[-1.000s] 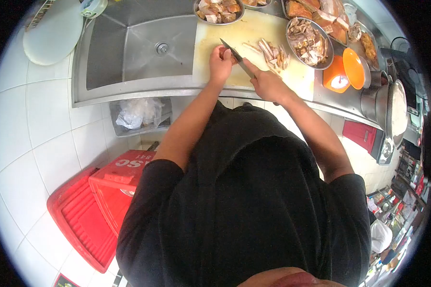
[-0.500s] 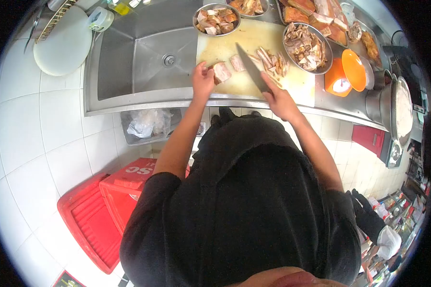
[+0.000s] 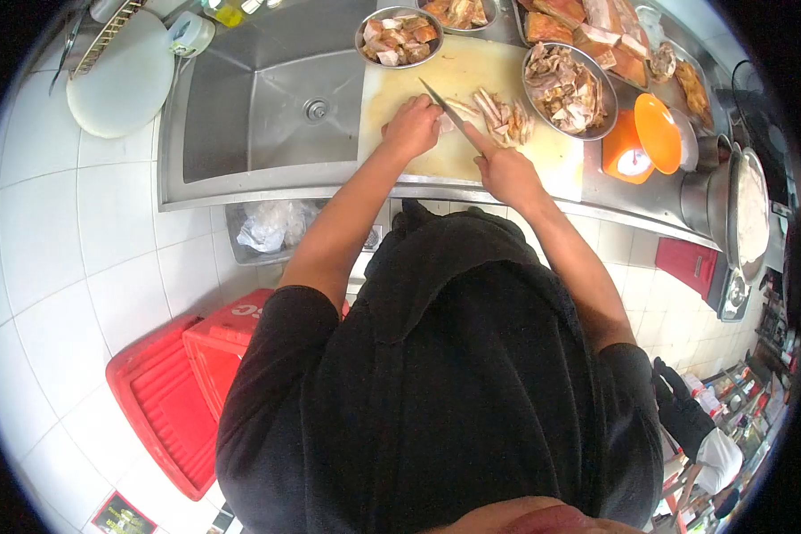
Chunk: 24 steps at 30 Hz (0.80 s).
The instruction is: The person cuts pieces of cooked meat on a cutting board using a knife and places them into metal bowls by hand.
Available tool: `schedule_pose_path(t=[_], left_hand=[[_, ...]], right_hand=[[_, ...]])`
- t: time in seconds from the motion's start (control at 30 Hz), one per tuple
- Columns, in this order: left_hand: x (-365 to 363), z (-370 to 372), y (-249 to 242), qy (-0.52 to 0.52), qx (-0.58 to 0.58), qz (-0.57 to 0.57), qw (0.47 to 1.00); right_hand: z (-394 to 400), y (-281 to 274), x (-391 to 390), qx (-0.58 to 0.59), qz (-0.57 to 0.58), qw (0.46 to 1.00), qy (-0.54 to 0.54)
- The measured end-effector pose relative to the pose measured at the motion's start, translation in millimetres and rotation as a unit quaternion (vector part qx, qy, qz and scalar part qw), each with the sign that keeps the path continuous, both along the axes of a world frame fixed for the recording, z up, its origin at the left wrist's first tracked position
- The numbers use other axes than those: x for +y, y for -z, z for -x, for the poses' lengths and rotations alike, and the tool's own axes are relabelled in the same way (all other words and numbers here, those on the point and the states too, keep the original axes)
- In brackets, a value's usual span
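Note:
My right hand [image 3: 511,174] is closed round the handle of a knife [image 3: 443,106], its index finger stretched along the blade. The blade points away and to the left over the yellowish cutting board [image 3: 400,165]. My left hand [image 3: 413,127] presses down beside the blade with curled fingers, holding a piece of meat [image 3: 446,124] that it mostly covers. Right of the knife lies a heap of sliced meat strips [image 3: 505,120]. Beyond it stands a metal bowl [image 3: 527,82] of cut meat.
On the left is a steel sink [image 3: 267,147]. Behind the board stands a bowl of meat chunks [image 3: 400,37]; a tray of roasted meat [image 3: 587,31] is at the back right. An orange scale [image 3: 618,151] stands to the right. A person [image 3: 699,427] is at the lower right.
My left hand has moved right and forward onto the meat piece, which sat uncovered beside it before. The knife has shifted slightly left, close to the left fingers.

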<state>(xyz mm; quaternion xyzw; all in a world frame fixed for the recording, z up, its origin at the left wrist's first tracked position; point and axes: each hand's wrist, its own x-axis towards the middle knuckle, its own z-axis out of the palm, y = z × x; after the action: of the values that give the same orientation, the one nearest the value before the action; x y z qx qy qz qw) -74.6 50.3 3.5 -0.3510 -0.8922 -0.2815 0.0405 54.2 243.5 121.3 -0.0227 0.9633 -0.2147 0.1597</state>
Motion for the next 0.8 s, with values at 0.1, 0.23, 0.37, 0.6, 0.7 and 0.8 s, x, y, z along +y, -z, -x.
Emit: schedule_pose_path(t=[0.1, 0.23, 0.37, 0.6, 0.7, 0.8], left_hand=[[2, 0, 2, -0.015, -0.016, 0.004, 1.000], [3, 0, 4, -0.037, -0.025, -0.007, 0.999], [3, 0, 6, -0.039, -0.027, -0.022, 0.999], [-2, -13, -1, -0.066, -0.057, -0.026, 0.996], [-3, -23, -5, -0.069, -0.067, -0.022, 0.995], [-7, -21, 9, -0.029, -0.039, -0.035, 0.998]], right_hand=[[14, 3, -3, 0.007, -0.031, 0.999, -0.032], [30, 21, -2, 0.013, -0.043, 0.998, -0.051], [41, 48, 5, -0.005, -0.018, 0.999, -0.037], [35, 49, 11, 0.047, 0.012, 0.997, -0.065], [20, 48, 20, 0.065, 0.022, 0.995, -0.073], [3, 34, 25, 0.003, 0.028, 0.999, -0.047]])
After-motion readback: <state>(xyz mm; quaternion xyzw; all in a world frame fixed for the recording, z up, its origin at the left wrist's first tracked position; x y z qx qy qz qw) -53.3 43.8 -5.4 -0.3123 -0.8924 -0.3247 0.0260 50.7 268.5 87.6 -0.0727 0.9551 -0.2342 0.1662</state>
